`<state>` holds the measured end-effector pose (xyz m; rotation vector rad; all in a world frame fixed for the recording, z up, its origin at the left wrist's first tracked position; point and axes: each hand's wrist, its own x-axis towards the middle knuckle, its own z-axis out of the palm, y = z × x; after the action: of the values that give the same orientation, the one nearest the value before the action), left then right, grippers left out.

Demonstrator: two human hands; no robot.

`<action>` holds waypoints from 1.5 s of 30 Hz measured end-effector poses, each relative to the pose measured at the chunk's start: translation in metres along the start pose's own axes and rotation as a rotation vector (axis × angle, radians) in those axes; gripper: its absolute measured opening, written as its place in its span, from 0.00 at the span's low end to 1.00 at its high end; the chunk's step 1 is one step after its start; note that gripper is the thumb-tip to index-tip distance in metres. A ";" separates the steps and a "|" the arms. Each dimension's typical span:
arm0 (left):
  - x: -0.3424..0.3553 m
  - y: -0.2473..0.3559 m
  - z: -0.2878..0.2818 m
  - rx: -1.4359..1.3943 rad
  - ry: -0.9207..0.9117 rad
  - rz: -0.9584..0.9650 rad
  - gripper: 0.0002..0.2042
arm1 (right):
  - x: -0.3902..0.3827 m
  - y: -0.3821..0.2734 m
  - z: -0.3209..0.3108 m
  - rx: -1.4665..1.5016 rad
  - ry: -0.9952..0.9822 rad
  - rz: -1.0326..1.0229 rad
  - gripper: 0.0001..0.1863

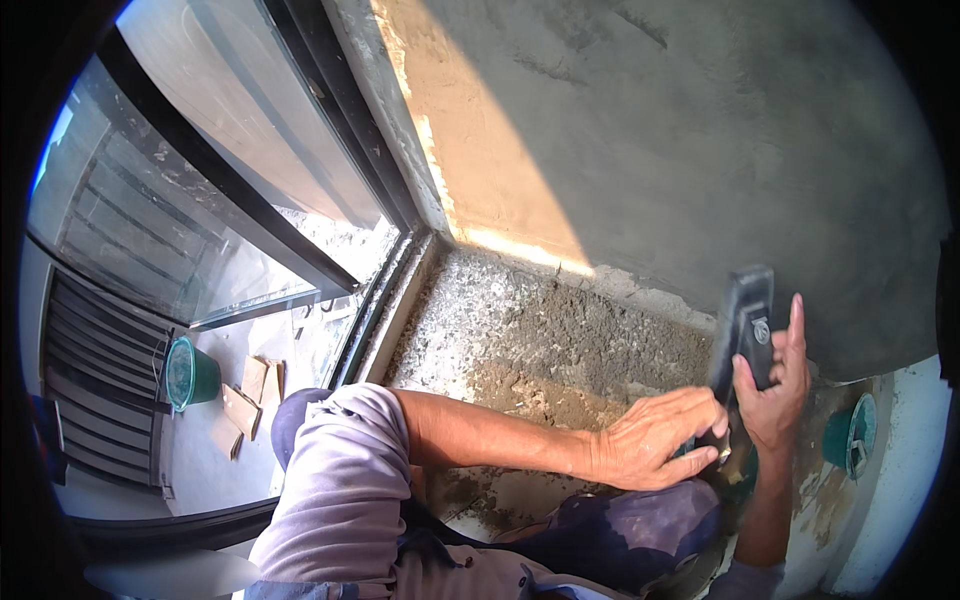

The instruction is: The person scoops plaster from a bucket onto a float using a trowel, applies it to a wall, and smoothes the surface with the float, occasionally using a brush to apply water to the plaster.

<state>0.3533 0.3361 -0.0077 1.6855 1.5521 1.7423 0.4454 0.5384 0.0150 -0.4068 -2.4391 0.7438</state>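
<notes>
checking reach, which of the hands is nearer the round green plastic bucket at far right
Right. The right hand is just left of the green bucket; the left hand is farther left.

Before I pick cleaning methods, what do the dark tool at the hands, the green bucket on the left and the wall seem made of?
Dark tool: probably plastic or coated metal; its sheen leaves it open.
Green bucket: likely smooth plastic, given its even colour.
Wall: apparently matte cement render, grey with smear marks.

Wall ahead, door on its left! Past the frame, one bucket, cardboard just to its right. This side, float before the wall, second bucket farther right!
</notes>
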 end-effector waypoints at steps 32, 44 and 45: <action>-0.007 -0.158 -0.262 1.074 1.093 -0.040 0.33 | 0.013 -0.032 0.196 -0.075 -1.354 -0.423 0.33; -0.044 -0.199 -0.248 0.996 0.945 -0.217 0.34 | 0.029 -0.041 0.210 -0.118 -1.148 -0.502 0.26; -0.030 -0.190 -0.261 1.076 0.983 -0.081 0.34 | 0.029 -0.042 0.212 -0.137 -1.184 -0.486 0.26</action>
<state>0.0559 0.2605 -0.1112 0.9042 3.3649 1.9159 0.2927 0.4284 -0.0953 0.8124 -3.4401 0.6813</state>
